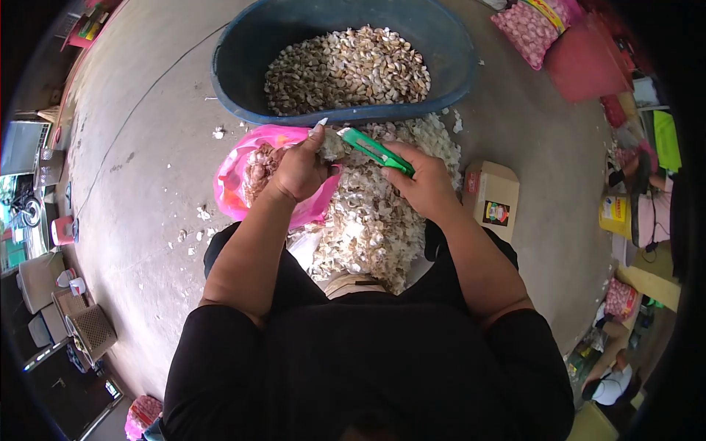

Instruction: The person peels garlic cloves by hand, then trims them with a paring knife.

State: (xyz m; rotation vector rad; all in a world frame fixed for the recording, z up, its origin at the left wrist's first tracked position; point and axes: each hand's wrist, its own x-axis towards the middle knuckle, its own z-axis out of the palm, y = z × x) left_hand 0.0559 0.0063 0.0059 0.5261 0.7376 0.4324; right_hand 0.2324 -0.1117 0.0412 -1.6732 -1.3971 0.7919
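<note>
My left hand (pixel 300 167) is closed around a pale garlic bulb (pixel 334 147), above the edge of a pink plastic bag (pixel 229 180). Inside that bag lie more purplish garlic bulbs (pixel 259 167). My right hand (pixel 425 176) grips a green box cutter (pixel 371 149), its front end pointing at the bulb and close to it; whether the blade touches is too small to tell. Below both hands spreads a heap of papery garlic skins (pixel 375 220) between my legs. Just beyond the hands stands a blue tub (pixel 232 66) holding many loose garlic cloves (pixel 349 70).
A cardboard box (pixel 493 195) stands on the concrete floor (pixel 162 154) right of the skins. Farther right are a filled pink mesh bag (pixel 529 29), a red container (pixel 588 62) and other people among goods. Woven baskets (pixel 92 327) sit at the left.
</note>
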